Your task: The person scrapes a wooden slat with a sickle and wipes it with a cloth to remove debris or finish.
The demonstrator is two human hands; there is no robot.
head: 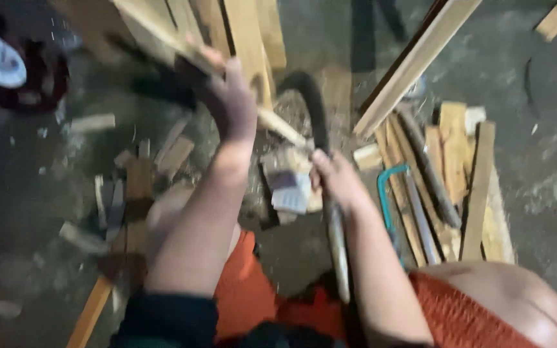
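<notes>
Overhead, the left hand [230,96] is closed round a wooden slat [182,48] whose long axis slants down-right toward the right hand [333,177], itself clenched on a curved-handled tool [320,122] just beside the slat's lower end.

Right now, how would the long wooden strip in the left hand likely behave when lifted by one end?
The wooden strip looks thin and long, so probably light but a bit springy. Gripped by the left hand away from its middle, it may tip. Bare sawn wood likely isn't slippery.
</notes>
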